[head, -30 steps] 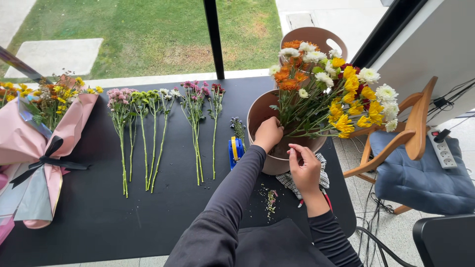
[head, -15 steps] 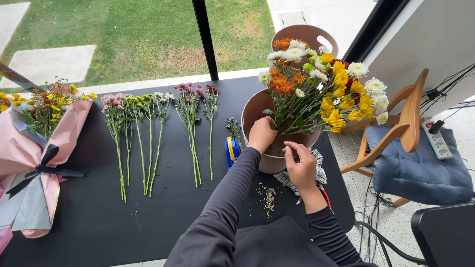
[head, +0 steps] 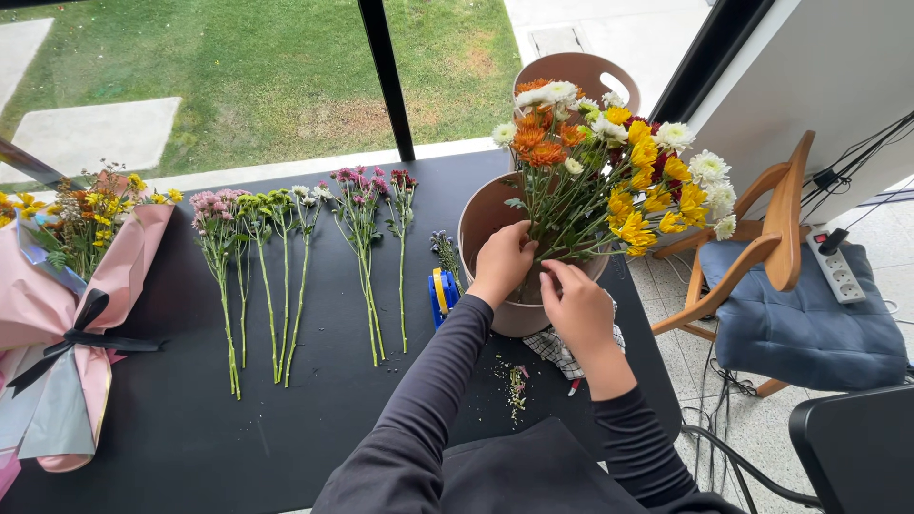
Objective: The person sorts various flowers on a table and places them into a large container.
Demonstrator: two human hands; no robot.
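Note:
A tan round bucket [head: 481, 221] stands on the black table [head: 190, 428] and holds a bunch of yellow, white and orange flowers [head: 619, 162]. My left hand [head: 502, 264] rests on the bucket's near rim, fingers curled around the green stems. Beside it, my right hand [head: 576, 306] pinches at a stem just above the rim. Whether either hand fully grips a stem is hard to tell.
Several cut flower stems [head: 286, 276] lie in a row on the table. A pink wrapped bouquet [head: 67, 305] lies at the left. A blue and yellow tool [head: 441, 290], a checked cloth [head: 562, 352] and stem scraps [head: 515, 381] lie near the bucket. A wooden chair with a blue cushion [head: 800, 314] stands to the right.
Both hands stay at the bucket; my right hand has moved up from the table side to the stems at the rim, closer to the left hand.

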